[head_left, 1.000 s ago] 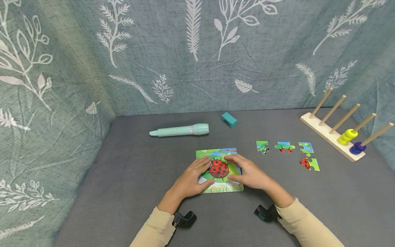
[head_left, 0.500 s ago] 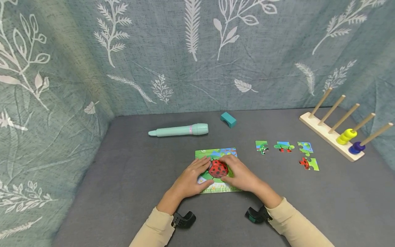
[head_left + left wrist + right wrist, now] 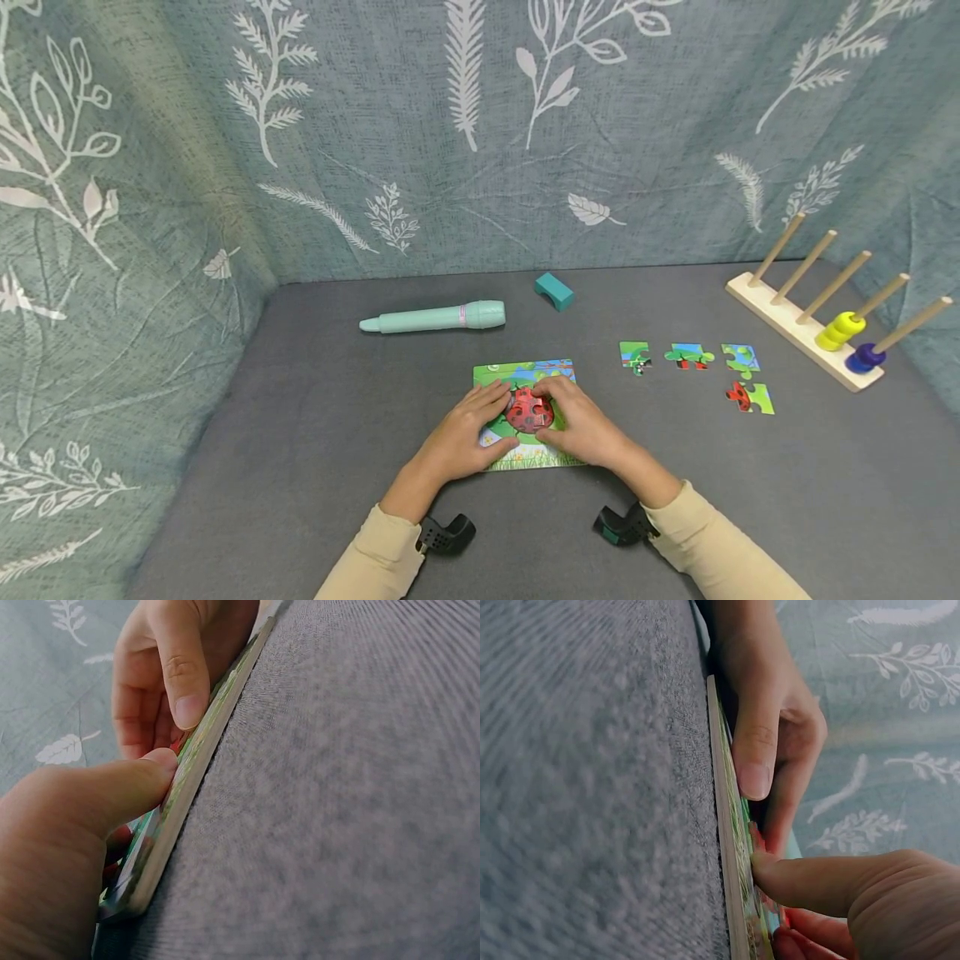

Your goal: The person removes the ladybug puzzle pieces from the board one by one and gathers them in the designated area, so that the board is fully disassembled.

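Note:
A ladybug jigsaw puzzle [image 3: 532, 460] lies on the table under both hands. Its red middle [image 3: 529, 412] looks broken up, with pieces tipped out of line. My left hand [image 3: 467, 432] rests on the left part, thumb and fingers spread over the picture. From the right side, my right hand [image 3: 582, 425] pinches red puzzle pieces between thumb and curled fingers. In the right wrist view, a red piece [image 3: 757, 835] stands proud of the board near the right thumb [image 3: 769, 871]. The palms hide parts of the puzzle's left and right sides.
Several loose puzzle pieces [image 3: 688, 357] lie to the right. Behind are a pale green microphone-shaped toy [image 3: 431, 317] and a teal arch block [image 3: 554, 292]. A wooden peg stand [image 3: 806, 332] with yellow and purple rings stands at the right, near the curtain [image 3: 480, 133].
My right hand has shifted left onto the ladybug. The red middle was flat and whole; now its pieces are tipped and parted. The left hand stays in place.

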Motion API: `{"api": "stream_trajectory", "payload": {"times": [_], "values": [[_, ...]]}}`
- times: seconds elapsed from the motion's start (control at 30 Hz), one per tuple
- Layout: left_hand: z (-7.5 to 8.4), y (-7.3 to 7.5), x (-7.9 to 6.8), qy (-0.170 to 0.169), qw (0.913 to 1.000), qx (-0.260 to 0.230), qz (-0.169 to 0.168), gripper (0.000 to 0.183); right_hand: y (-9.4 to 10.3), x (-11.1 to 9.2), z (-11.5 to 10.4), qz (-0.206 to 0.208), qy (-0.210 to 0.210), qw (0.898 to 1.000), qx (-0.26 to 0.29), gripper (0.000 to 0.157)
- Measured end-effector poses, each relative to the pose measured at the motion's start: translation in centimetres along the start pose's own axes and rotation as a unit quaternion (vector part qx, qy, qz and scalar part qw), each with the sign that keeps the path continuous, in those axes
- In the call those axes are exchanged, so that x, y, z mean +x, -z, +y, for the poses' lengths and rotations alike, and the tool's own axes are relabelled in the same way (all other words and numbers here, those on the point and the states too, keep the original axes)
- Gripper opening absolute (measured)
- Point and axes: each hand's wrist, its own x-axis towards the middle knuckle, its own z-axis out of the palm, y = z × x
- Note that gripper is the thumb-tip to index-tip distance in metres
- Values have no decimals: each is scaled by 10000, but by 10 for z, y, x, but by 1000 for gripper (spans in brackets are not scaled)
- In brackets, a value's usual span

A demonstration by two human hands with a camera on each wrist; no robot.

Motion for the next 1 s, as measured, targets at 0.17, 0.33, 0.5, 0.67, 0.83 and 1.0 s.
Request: {"api": "stream_trajectory", "payload": {"times": [0.17,0.33,0.5,0.67,0.83,1.0], "values": [[0,0,0,-18,10000,-8,0,64,-2,0,0,153,-131,9998,90,45],[-1,-1,-1,43,10000,-32,-71,65,-4,-1,0,381,-156,9991,40,42],[-2,-1,-1,53,10000,-43,-61,65,-5,-1,1,517,-84,9986,-14,42],[-1,0,-1,79,9999,-66,-86,65,-5,0,2,609,-10,9980,-173,41],[-1,0,-1,44,9999,-97,-88,65,-1,0,2,682,31,9972,-310,40],[-1,1,-1,107,9998,-123,-153,65,5,1,1,641,90,9974,-326,37]]}}
